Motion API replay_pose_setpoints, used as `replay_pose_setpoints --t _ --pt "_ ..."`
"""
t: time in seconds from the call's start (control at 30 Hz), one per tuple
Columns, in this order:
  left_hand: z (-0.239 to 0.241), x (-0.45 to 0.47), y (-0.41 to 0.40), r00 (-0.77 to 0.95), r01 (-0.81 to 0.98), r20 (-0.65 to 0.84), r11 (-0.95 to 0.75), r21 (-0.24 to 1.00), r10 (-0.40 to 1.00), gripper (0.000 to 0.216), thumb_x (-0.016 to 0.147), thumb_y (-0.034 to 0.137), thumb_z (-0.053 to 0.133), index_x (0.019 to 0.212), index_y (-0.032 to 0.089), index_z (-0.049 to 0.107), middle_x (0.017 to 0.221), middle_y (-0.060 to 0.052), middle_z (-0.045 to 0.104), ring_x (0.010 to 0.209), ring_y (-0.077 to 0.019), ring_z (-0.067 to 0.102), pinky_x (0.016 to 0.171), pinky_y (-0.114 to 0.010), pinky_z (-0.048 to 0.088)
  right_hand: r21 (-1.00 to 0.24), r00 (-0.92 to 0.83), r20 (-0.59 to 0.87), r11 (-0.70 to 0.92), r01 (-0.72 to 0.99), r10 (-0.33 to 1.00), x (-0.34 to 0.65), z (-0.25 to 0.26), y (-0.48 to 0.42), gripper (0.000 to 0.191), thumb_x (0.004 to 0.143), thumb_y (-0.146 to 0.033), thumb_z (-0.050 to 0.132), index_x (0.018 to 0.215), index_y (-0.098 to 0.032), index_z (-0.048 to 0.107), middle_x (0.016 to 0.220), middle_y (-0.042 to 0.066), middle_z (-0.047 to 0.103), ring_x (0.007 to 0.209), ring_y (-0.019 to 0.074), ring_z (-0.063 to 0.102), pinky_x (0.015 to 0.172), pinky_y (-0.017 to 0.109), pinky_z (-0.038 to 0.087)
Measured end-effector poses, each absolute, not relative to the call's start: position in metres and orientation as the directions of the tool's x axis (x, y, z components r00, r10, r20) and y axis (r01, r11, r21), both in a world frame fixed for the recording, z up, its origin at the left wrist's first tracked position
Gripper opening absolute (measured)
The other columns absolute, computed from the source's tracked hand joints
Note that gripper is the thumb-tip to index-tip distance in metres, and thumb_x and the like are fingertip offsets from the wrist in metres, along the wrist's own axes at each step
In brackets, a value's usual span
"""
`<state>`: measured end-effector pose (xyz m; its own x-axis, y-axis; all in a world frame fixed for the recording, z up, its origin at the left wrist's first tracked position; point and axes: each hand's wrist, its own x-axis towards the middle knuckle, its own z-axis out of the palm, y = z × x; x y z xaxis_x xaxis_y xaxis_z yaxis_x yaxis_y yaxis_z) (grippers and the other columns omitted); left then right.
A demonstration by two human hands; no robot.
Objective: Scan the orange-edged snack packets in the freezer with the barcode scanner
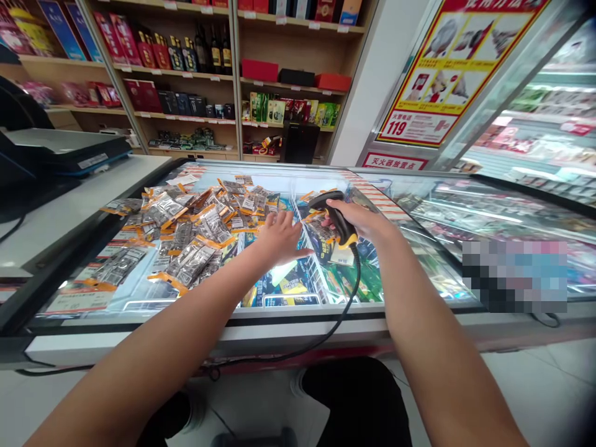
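Currently: right hand [352,217] wrapped round a handheld scanner [342,220], left hand [280,239] free above a glass-topped freezer [214,336].
Clock read from the left hand: scanner between 2 and 3 o'clock, black with yellow trim, head up and turned toward 9, its black cable [347,304] dropping from the handle and sweeping across the freezer's front edge. Left hand grasps nothing visible, palm down, fingers loosely spread, thumb out toward 3; contact with the glass, cannot tell. Large loose heap of orange-edged packets [212,225] at 9, lying on the glass; smaller cluster of similar ones partly hidden beneath scanner and right hand. White wire dividers [313,268] and blue and green bags [356,279] show under the glass. Stocked shelves [181,71] toward 11, red-and-yellow poster [421,127] toward 1.
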<state>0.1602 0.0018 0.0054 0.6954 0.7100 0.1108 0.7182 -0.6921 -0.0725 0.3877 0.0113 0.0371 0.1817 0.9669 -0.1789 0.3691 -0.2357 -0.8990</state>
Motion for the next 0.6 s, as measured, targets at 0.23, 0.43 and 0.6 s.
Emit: replay_pose_setpoints --t 0.23,0.43,0.6 --pt "-0.006 0.17 0.004 0.828 0.56 0.063 -0.828 -0.025 0.558 0.089 0.1 0.078 0.04 0.171 0.024 0.03 0.177 -0.017 0.028 0.162 -0.0401 0.028 0.129 -0.062 0.024 -0.869 0.212 -0.25 -0.315 0.381 0.945 0.377 0.04 0.01 0.04 0.108 -0.052 0.049 0.089 -0.022 0.067 0.087 0.011 0.078 0.071 0.024 0.071 0.064 0.034 0.058" --pt "0.005 0.156 0.012 0.72 0.694 0.037 -0.718 -0.049 0.693 0.082 0.103 0.075 0.036 0.163 0.021 0.045 0.176 -0.016 0.033 0.164 -0.0342 0.026 0.13 -0.059 0.024 -0.795 0.302 -0.209 -0.342 0.502 0.93 0.388 0.039 0.01 0.04 0.105 -0.055 0.056 0.085 -0.022 0.066 0.083 0.01 0.078 0.072 0.0235 0.071 0.063 0.032 0.056" --pt "0.001 0.148 0.026 0.682 0.732 0.045 -0.681 -0.03 0.73 0.085 0.103 0.075 0.031 0.165 0.016 0.04 0.178 -0.017 0.025 0.165 -0.0328 0.024 0.131 -0.06 0.022 -0.889 0.062 -0.311 -0.313 0.333 0.948 0.384 0.053 -0.005 0.039 0.108 -0.051 0.049 0.083 -0.022 0.061 0.059 0.006 0.065 0.05 0.0191 0.057 0.045 0.028 0.046"
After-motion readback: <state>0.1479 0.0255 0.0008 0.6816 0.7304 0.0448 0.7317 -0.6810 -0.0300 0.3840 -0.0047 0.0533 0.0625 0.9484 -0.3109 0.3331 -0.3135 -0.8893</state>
